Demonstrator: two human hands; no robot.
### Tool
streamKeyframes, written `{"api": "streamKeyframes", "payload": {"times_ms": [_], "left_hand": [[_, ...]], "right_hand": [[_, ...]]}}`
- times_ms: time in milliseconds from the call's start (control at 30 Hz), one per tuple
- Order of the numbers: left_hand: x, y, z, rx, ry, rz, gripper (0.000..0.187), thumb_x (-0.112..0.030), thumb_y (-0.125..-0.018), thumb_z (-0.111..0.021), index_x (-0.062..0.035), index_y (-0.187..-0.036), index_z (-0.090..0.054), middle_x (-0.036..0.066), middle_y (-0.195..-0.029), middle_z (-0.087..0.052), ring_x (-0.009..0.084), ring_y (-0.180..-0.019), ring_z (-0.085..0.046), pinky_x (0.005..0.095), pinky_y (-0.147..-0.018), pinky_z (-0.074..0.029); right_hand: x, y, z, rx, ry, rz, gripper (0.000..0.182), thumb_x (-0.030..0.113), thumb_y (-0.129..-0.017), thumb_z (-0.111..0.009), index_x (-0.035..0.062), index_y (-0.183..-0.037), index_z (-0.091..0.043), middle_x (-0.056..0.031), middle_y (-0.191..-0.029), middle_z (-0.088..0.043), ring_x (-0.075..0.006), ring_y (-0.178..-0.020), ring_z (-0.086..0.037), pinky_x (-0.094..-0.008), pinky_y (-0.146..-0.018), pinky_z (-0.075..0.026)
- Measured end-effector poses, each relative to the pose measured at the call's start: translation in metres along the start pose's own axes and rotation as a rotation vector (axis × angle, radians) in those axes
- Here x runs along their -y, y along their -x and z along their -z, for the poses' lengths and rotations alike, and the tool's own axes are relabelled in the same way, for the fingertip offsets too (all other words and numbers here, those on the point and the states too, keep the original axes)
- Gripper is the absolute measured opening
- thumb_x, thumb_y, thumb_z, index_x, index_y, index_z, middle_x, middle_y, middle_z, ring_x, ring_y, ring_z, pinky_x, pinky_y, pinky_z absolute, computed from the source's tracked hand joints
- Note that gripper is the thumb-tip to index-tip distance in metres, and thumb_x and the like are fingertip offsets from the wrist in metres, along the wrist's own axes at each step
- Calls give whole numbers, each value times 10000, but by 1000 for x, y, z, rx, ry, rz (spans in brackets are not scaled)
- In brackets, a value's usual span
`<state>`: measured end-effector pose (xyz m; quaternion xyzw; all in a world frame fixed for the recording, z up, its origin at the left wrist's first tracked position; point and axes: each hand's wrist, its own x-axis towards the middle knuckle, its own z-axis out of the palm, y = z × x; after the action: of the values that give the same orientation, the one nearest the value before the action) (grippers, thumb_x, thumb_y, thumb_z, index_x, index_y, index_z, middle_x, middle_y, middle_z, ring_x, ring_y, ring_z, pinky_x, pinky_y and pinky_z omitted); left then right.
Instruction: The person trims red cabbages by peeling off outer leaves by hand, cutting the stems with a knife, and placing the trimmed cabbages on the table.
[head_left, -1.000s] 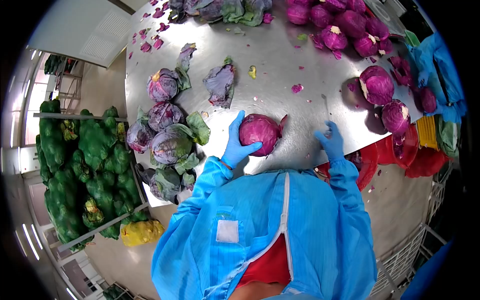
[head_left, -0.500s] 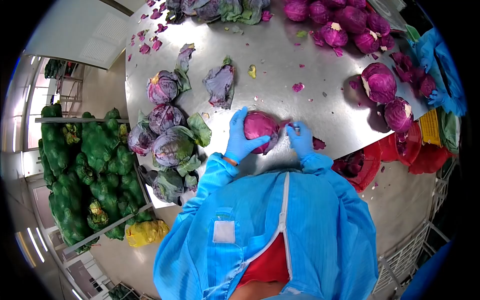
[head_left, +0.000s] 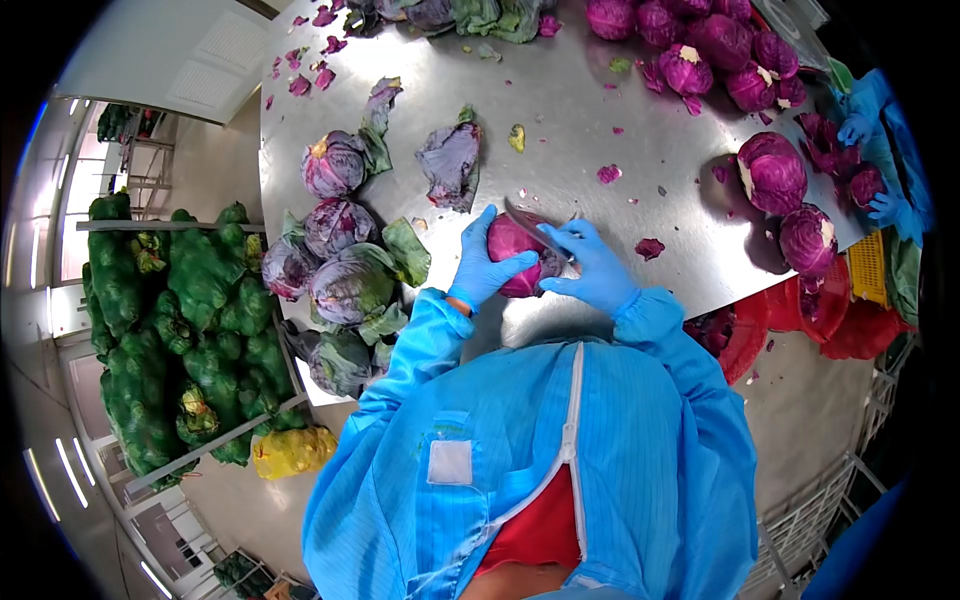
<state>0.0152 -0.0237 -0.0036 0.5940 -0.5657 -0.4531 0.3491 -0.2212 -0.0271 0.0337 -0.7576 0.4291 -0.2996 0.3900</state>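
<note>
A red cabbage [head_left: 508, 243] sits on the metal table in front of my body. My left hand [head_left: 483, 265], in a blue glove, grips it from the left side. In my right hand [head_left: 592, 270], also gloved, is a knife [head_left: 528, 228] whose blade lies across the top of the cabbage. The knife's handle is mostly hidden by my fingers. Left of my hands, several cabbages with outer leaves [head_left: 350, 287] are grouped together. A loose cabbage leaf [head_left: 450, 165] lies beyond my left hand.
Peeled red cabbages [head_left: 772, 173] lie at the right, with more piled at the far right [head_left: 718, 40]. A co-worker's blue sleeve and gloved hand [head_left: 887, 207] are at the right edge. Red baskets [head_left: 745, 340] stand below the table edge. Green net sacks [head_left: 190, 330] fill a rack at left.
My right hand has moved up and left to the cabbage, bringing the knife blade onto its top. A purple leaf piece now lies on the table to the right of my hand.
</note>
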Motion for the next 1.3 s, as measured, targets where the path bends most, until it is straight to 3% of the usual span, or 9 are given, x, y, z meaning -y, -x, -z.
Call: {"api": "streamKeyframes", "payload": {"times_ms": [467, 667, 733, 867, 933, 1100, 1200, 1233, 1300], "left_hand": [[9, 0, -1, -19, 34, -18, 1048, -450, -608, -887, -10, -1416, -385, 205, -1334, -421, 325, -1265, -438, 400, -1084, -371], [8, -5, 22, 52, 383, 183, 925, -335, -759, -820, -46, -1476, -311, 155, -1407, -431, 265, -1285, -455, 377, -1105, -360], [10, 1, 29, 49, 520, 200, 839, -283, -816, -782, -47, -1473, -317, 152, -1386, -465, 248, -1245, -494, 363, -1086, -385], [37, 10, 30, 11, 804, 277, 771, -299, -858, -741, -54, -1464, -331, 122, -1381, -483, 242, -1241, -500, 362, -1077, -397], [39, 10, 25, 29, 892, 314, 726, -320, -880, -716, -55, -1450, -351, 112, -1371, -496, 237, -1229, -513, 368, -1061, -417], [9, 6, 8, 178, 946, 526, 644, -450, -915, -628, -82, -1400, -419, 117, -1345, -530, 258, -1188, -562, 438, -989, -494], [-8, 6, -10, 352, 1038, 674, 701, -591, -915, -529, -107, -1409, -414, 139, -1370, -515, 294, -1220, -547, 498, -992, -492], [-19, 7, -17, 395, 1078, 714, 716, -612, -909, -515, -116, -1415, -408, 141, -1375, -509, 300, -1228, -541, 513, -993, -487], [-38, 10, -32, 477, 1158, 794, 746, -653, -897, -486, -135, -1426, -395, 145, -1387, -496, 313, -1242, -528, 543, -995, -478]], "right_hand": [[-18, -15, -19, 52, -127, 62, 218, 133, -742, -729, 35, -836, -559, -112, -871, -514, -293, -746, -552, -361, -697, -481], [-64, 19, -20, 34, 69, -196, 212, 154, -750, -649, 31, -917, -610, -161, -808, -572, -325, -759, -601, -404, -686, -485], [-87, 48, -16, -75, -19, -392, 235, 143, -736, -638, 17, -931, -601, -177, -836, -597, -329, -755, -614, -419, -675, -483], [-105, 101, 28, -440, 123, -463, 243, 124, -758, -644, 3, -964, -602, -195, -799, -631, -320, -719, -640, -395, -656, -505], [-148, 147, 60, -414, 292, -611, 277, 135, -764, -652, 3, -1005, -613, -199, -897, -644, -320, -788, -659, -389, -719, -528], [-120, 204, 141, -581, 782, -777, 382, 139, -759, -743, 1, -1083, -595, -181, -1071, -533, -314, -914, -578, -389, -807, -492], [-114, 181, 129, -694, 501, -588, 460, 189, -789, -769, 12, -1176, -593, -139, -1088, -582, -253, -952, -566, -355, -853, -470], [-113, 167, 110, -645, 64, -687, 485, 186, -779, -780, 13, -1191, -590, -116, -1153, -601, -222, -1004, -560, -339, -884, -455], [-77, 121, 80, -405, -298, -660, 617, 195, -743, -805, 53, -1281, -538, -78, -1314, -542, -215, -1193, -491, -348, -935, -445]]}}
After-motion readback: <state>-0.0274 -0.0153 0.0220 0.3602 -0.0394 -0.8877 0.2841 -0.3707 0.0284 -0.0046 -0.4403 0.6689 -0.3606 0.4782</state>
